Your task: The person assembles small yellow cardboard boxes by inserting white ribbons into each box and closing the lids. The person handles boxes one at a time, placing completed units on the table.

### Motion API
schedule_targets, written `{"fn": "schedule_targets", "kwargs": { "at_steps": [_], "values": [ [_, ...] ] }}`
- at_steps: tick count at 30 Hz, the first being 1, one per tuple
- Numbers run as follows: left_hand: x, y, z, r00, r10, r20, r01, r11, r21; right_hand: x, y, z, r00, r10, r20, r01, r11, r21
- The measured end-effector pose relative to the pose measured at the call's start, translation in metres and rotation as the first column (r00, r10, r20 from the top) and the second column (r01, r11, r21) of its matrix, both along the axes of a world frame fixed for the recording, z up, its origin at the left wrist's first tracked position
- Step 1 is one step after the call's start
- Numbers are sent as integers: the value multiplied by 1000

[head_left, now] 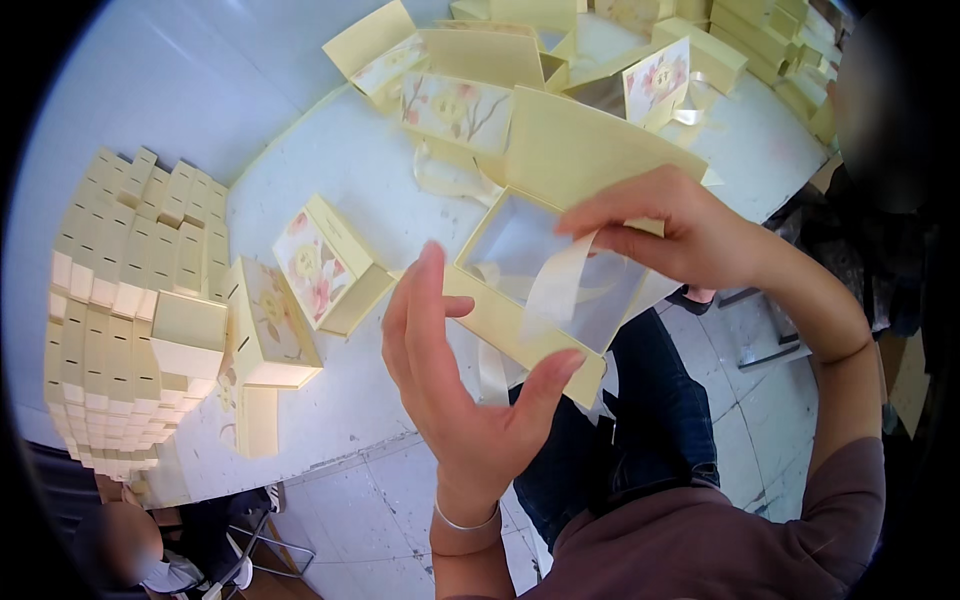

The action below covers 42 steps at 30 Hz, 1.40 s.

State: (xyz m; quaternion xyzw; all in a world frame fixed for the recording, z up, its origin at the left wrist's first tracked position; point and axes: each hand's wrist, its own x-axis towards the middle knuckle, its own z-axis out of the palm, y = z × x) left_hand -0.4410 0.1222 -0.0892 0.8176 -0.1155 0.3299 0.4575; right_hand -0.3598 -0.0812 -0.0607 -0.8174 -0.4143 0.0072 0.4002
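In front of me an open cream-yellow gift box (520,315) sits at the table's near edge, its lid (590,145) raised on the far side and its inside pale grey. My right hand (675,225) is over the box's right part, with thumb and fingers pinched on a cream ribbon (558,285). The ribbon hangs down across the box's opening. My left hand (455,390) is at the box's front left, fingers stretched up and thumb apart, along the front wall. Whether its thumb touches the box I cannot tell.
Left of the box, closed boxes with floral fronts (315,265) rest on the white table (350,400). A tall stack of cream boxes (130,290) stands at the far left. Several open floral boxes (455,110) crowd the back. Another person (130,540) is at the lower left.
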Motion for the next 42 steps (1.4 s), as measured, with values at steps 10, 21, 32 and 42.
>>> {"fn": "schedule_targets", "kwargs": {
  "at_steps": [10,21,32,42],
  "values": [
    [18,-14,17,954,-104,280,-19,914,406,11,-5,11,863,308,-400,-251,949,191],
    [43,-7,30,917,-254,307,134,923,362,23,4,2,290,611,-737,-91,784,614],
    [-25,11,-12,984,-143,-106,174,649,740,14,9,-18,929,298,220,-194,897,-397],
    [-32,25,-21,988,-109,-106,152,739,657,8,16,-29,953,280,119,-200,872,-447]
  ]
}}
